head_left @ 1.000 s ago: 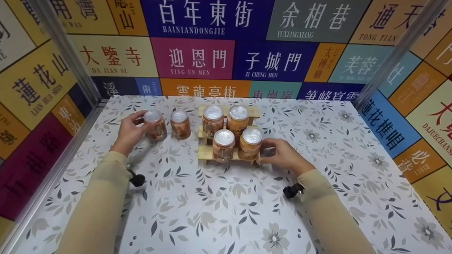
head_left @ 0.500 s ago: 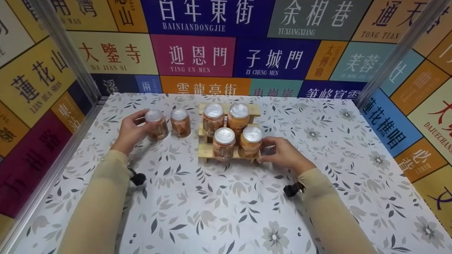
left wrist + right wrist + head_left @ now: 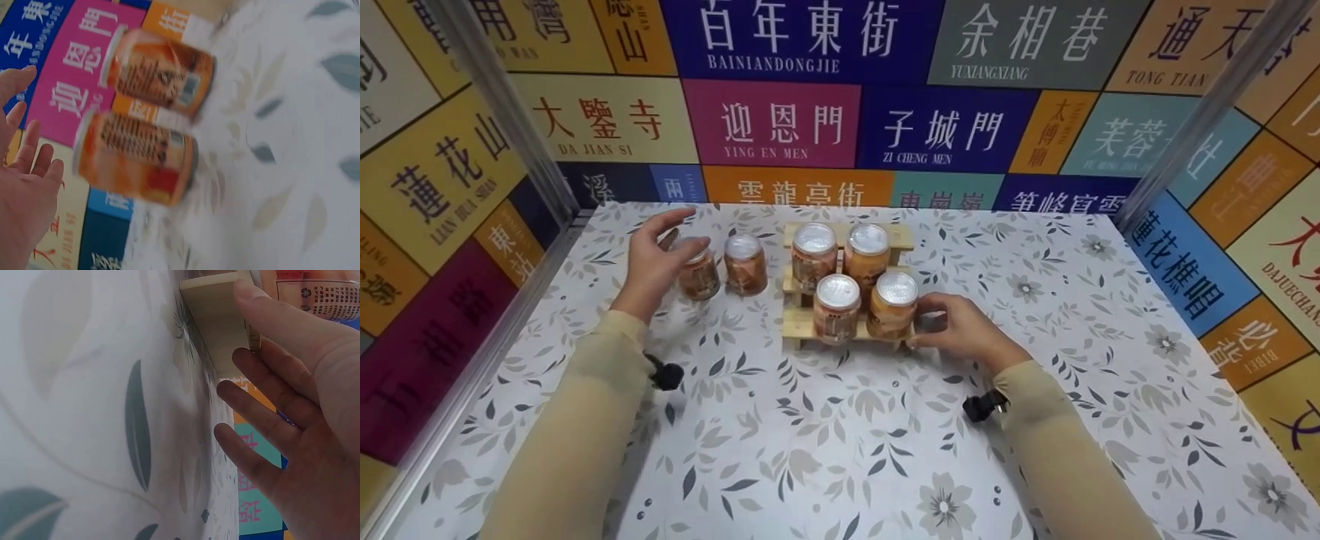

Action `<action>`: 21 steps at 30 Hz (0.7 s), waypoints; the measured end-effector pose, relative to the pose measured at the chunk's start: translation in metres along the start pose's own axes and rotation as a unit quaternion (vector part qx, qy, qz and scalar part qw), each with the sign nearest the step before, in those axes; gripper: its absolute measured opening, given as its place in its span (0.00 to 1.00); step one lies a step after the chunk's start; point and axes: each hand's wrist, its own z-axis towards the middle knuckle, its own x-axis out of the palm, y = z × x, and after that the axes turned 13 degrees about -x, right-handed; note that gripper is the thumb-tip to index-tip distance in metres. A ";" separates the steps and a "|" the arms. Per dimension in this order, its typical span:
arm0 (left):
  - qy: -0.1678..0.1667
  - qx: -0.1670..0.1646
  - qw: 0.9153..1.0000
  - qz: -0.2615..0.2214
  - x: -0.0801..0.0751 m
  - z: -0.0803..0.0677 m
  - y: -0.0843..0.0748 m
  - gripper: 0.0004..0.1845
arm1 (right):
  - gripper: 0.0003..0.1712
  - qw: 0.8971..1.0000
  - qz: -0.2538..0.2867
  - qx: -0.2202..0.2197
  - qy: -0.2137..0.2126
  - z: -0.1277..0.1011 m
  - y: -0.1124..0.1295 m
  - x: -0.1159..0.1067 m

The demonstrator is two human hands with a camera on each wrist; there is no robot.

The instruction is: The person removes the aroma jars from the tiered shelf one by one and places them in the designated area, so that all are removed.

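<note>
My left hand (image 3: 651,264) hovers beside the outer left can (image 3: 699,279), thumb and fingers spread and apart from it in the left wrist view. Another can (image 3: 745,268), orange-brown with a silver lid, stands just to the right. A stepped wooden rack (image 3: 799,324) bears several similar cans: two on an upper step, including a back left can (image 3: 814,255), and two on the bottom step, including a front right can (image 3: 892,306). At the rack's right end, my right hand (image 3: 962,331) holds the bottom step between thumb and index finger; its other fingers (image 3: 253,413) extend free.
A white leaf-patterned cloth (image 3: 810,450) covers the table. Behind it rises a back wall (image 3: 780,124) of coloured panels with lettering, with more panels along both sides. Metal posts (image 3: 521,127) stand at the back corners.
My left hand has let go of the outer left can and risen slightly up and to the right, fingers spreading. That can stays standing. My right hand keeps its place at the rack.
</note>
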 end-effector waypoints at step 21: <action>0.189 0.063 0.979 -0.046 0.081 -0.020 -0.027 0.32 | 0.35 1.000 0.005 0.002 0.000 -0.001 -0.008 0.002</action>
